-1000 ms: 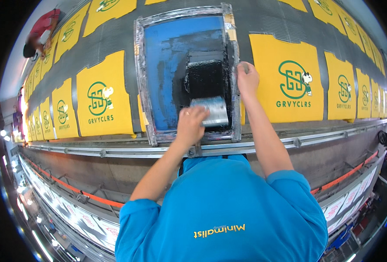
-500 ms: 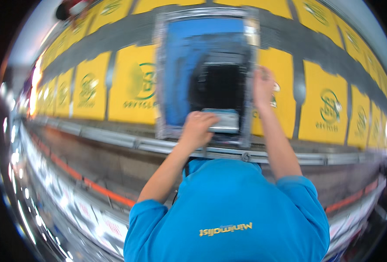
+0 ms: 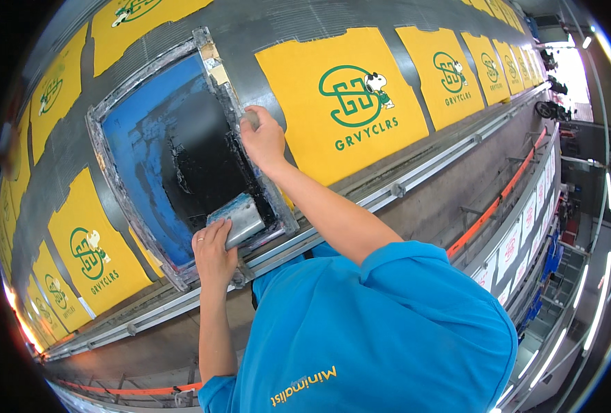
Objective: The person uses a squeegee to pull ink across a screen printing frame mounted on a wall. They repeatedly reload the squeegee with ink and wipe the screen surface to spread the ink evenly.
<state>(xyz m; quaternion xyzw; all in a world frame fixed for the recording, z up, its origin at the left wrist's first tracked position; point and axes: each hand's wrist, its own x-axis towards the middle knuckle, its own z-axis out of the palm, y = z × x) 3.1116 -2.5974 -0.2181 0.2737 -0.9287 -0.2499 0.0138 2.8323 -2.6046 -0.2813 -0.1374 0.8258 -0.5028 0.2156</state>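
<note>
A screen-printing frame [image 3: 112, 193] with a blue mesh and a broad patch of black ink [image 3: 195, 165] lies slanted on the printing table. My left hand [image 3: 212, 244] grips a silver squeegee [image 3: 243, 224] at the frame's near end, fingers over its top. My right hand [image 3: 261, 141] is closed on the right side of the frame, around a small grip. Yellow shirt pieces with green logos and a white cartoon dog lie beside the frame, a large one [image 3: 298, 82] to the right and another [image 3: 126, 268] to the left.
A metal rail [image 3: 436, 158] runs along the table's near edge, with an orange bar [image 3: 484, 206] below it. Another long table [image 3: 505, 255] holds white printed pieces. More yellow pieces [image 3: 443, 82] line the table. A dark wheeled object [image 3: 550, 110] stands at the far right.
My view has swung to the right, so the frame now looks tilted and more of the table's right end shows. The person at upper left has left view. Both hands keep their holds.
</note>
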